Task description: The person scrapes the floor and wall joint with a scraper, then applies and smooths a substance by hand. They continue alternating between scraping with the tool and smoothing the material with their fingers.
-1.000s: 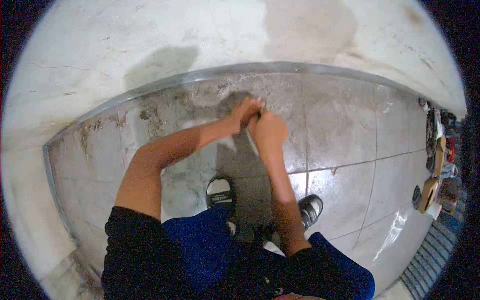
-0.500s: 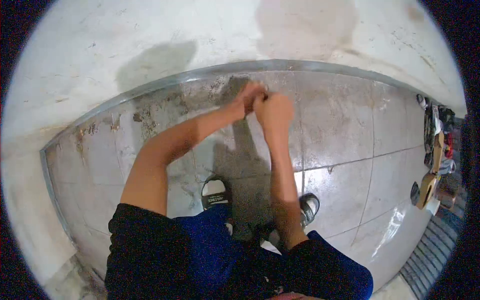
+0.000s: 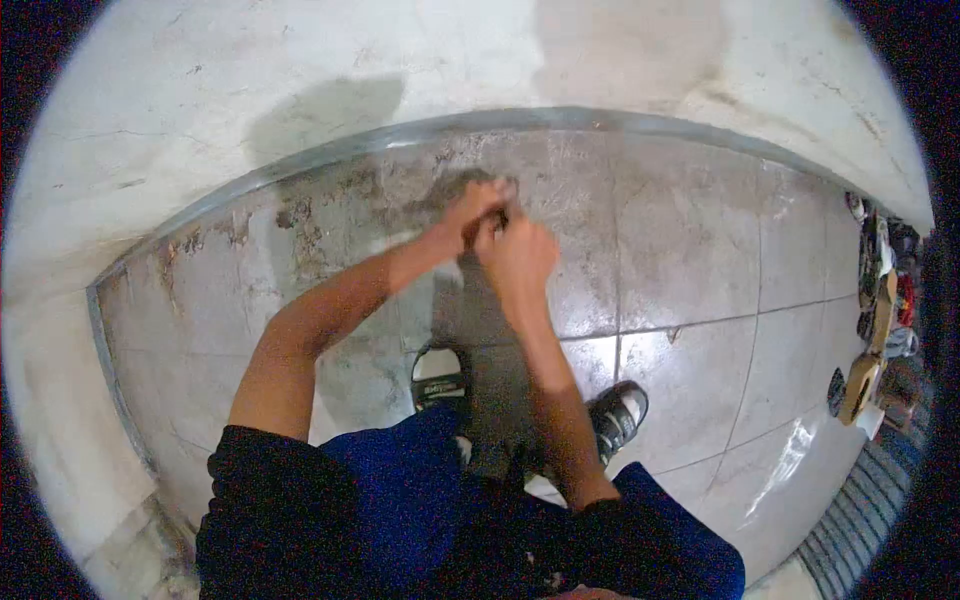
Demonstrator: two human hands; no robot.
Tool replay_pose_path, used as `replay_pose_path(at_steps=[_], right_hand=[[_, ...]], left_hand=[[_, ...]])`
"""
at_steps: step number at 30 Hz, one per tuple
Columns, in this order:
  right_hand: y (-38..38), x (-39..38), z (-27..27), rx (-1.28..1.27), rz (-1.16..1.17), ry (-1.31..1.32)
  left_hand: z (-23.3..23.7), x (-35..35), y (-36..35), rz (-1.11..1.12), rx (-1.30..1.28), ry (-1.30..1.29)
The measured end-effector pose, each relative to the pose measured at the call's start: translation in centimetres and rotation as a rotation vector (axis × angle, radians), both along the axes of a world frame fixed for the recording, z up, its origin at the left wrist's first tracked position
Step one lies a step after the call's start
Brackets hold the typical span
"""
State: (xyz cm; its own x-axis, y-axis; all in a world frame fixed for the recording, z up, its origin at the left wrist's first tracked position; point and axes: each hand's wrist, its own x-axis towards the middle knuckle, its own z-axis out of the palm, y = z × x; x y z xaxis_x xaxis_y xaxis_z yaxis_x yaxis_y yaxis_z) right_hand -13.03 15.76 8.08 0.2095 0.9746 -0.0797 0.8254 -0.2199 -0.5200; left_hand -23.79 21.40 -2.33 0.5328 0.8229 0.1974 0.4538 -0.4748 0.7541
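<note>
At the far left, a pale wall [image 3: 50,360] meets the tiled floor [image 3: 690,230] along a grey skirting strip [image 3: 345,152], and brown-black grime [image 3: 290,215] marks the tiles just below that strip. Next comes the person's left arm, bare below a black sleeve [image 3: 265,490], with blue shorts [image 3: 405,490] beside it. The left hand [image 3: 472,215] is out over the floor, its fingers bent toward the other hand and their tips blurred. A black-strapped sandal [image 3: 438,388] stands below it.

Between the hands, at the fingers, shows a small dark patch [image 3: 501,215]. Whether it is a held piece or only shadow cannot be told, so neither hand's grasp can be confirmed. The right hand [image 3: 522,262] sits close against the left, fingers curled in and partly hidden behind its back. Lower to the right is the other sandal [image 3: 620,418].

At the right edge lie an open cardboard box [image 3: 860,388], a dark round item [image 3: 836,392] and a ridged mat [image 3: 865,510].

If something small is pinched there, a loose or uneven grip could drop it onto hard tile; with the fingers so crowded, a slip could scrape a knuckle. The glossy floor, if damp, could cost a sandal its footing.
</note>
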Motion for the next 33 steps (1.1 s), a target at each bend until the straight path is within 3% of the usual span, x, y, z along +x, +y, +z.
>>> replay_pose_path(at_steps=[3, 4, 7, 8, 11, 12, 14, 16, 18, 20, 22, 25, 28, 30, 33], right_hand=[[2.5, -1.0, 0.2, 0.011, 0.016, -0.015], [2.7, -1.1, 0.5, 0.018, 0.028, -0.028], [-0.8, -0.8, 2.4, -0.160, 0.015, -0.019], [-0.4, -0.9, 2.3, -0.151, 0.016, -0.023], [-0.6, -0.9, 1.4, -0.150, 0.002, -0.024], [1.2, -0.9, 1.2, -0.125, -0.005, -0.019], [1.5, -0.9, 1.5, -0.112, -0.021, -0.011], [0.2, -0.5, 2.4, -0.119, -0.042, -0.005], [-1.0, 0.0, 2.0, -0.159, -0.006, -0.001], [-0.7, 0.3, 1.2, -0.152, 0.022, 0.006], [2.1, 0.5, 0.2, -0.079, 0.047, 0.009], [3.4, 0.4, 1.6, -0.072, 0.018, -0.011], [-0.7, 1.0, 0.5, -0.104, -0.007, 0.009], [-0.3, 1.1, -0.1, -0.130, 0.009, 0.003], [1.2, 1.7, -0.5, -0.082, 0.064, -0.018]], left_hand=[[4.4, -1.1, 0.9, 0.107, 0.409, -0.072], [2.3, -1.7, 2.0, -0.015, 0.119, 0.121], [2.7, -1.2, -1.6, -0.051, -0.091, 0.211], [-1.1, -1.0, -1.9, 0.016, -0.103, 0.253], [0.5, -2.0, -0.1, -0.072, -0.072, 0.130], [1.3, -1.8, 1.4, -0.064, -0.102, 0.213], [1.1, -1.5, -0.1, -0.006, 0.016, -0.189], [-0.1, -0.6, -0.8, 0.024, 0.129, -0.149], [-2.7, 0.4, -1.3, 0.024, 0.206, 0.341], [-2.6, 0.2, 0.2, 0.071, -0.213, -0.034], [0.2, -0.5, 2.1, -0.023, -0.115, -0.044], [1.2, -0.6, 1.9, 0.019, 0.087, -0.219], [2.2, 1.5, -0.9, 0.183, -0.560, -0.047], [3.1, 1.5, -0.3, 0.152, -0.691, -0.087], [-2.2, 0.1, 1.0, -0.002, 0.193, -0.045]])
